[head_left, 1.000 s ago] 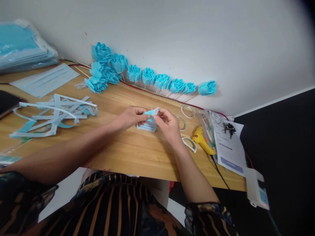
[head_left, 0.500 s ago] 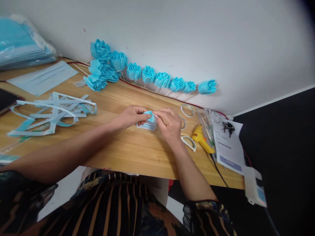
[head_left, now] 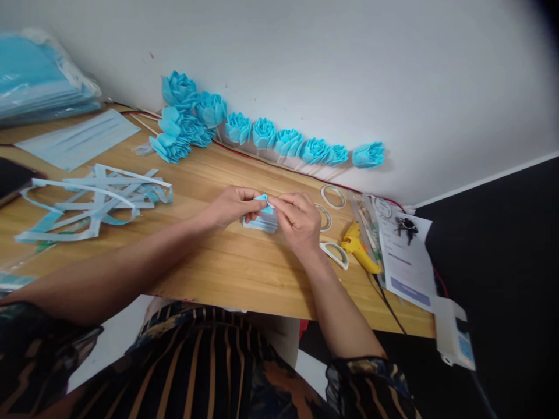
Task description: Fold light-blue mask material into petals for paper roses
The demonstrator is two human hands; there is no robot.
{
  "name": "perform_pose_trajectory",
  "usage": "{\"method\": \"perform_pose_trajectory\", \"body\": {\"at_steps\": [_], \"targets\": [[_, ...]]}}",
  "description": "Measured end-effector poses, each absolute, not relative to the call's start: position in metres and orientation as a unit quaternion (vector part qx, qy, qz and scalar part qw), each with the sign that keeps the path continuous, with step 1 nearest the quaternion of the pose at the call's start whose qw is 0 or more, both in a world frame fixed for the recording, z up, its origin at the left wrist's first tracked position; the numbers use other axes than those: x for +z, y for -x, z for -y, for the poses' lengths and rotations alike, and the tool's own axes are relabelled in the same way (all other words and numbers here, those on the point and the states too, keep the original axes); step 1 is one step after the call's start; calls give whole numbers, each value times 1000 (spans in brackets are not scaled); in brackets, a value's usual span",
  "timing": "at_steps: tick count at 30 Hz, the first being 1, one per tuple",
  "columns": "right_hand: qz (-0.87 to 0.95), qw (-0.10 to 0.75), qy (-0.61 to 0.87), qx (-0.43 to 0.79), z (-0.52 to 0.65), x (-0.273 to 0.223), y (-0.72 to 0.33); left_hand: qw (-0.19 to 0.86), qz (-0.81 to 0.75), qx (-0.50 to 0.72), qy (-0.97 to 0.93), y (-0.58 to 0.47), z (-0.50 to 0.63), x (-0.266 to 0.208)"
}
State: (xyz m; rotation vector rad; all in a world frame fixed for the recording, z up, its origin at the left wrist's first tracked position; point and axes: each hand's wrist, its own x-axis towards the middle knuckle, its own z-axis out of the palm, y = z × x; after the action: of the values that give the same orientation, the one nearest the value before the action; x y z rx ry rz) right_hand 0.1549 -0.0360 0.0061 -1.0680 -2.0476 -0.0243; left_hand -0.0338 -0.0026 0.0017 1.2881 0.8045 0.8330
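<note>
Between my two hands is a small light-blue fabric piece (head_left: 262,199), folded at its upper edge. My left hand (head_left: 238,206) pinches its left side between thumb and fingers. From the other side, my right hand (head_left: 299,218) pinches its right edge, fingertips close to the left thumb. Beneath them on the table lie pale blue cut pieces (head_left: 263,222), partly covered by the fingers. Several blue fabric flowers (head_left: 288,142) on thin sticks lean along the wall behind.
Rolls of tape (head_left: 333,196) and a yellow glue gun (head_left: 360,247) lie right of my hands. Keys (head_left: 407,227) rest on a printed sheet (head_left: 404,267). Cut strips (head_left: 100,201), a flat mask sheet (head_left: 81,139) and a bagged mask stack (head_left: 43,81) are at left.
The upper edge of the small blue piece is now folded over more, and my right fingertips have shifted slightly left and up along it. My left hand has barely moved.
</note>
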Motion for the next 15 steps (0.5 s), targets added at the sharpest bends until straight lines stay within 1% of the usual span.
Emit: {"method": "perform_pose_trajectory", "body": {"at_steps": [4, 6, 12, 15], "targets": [[810, 394, 435, 12, 37, 5, -155, 657, -351, 369, -556, 34, 3, 1], [813, 390, 432, 2, 37, 5, -155, 665, -350, 371, -545, 34, 2, 0], [827, 347, 431, -105, 38, 6, -152, 702, -328, 401, -488, 32, 3, 1], [816, 326, 458, -131, 39, 7, -151, 693, -325, 414, -493, 31, 4, 3]]}}
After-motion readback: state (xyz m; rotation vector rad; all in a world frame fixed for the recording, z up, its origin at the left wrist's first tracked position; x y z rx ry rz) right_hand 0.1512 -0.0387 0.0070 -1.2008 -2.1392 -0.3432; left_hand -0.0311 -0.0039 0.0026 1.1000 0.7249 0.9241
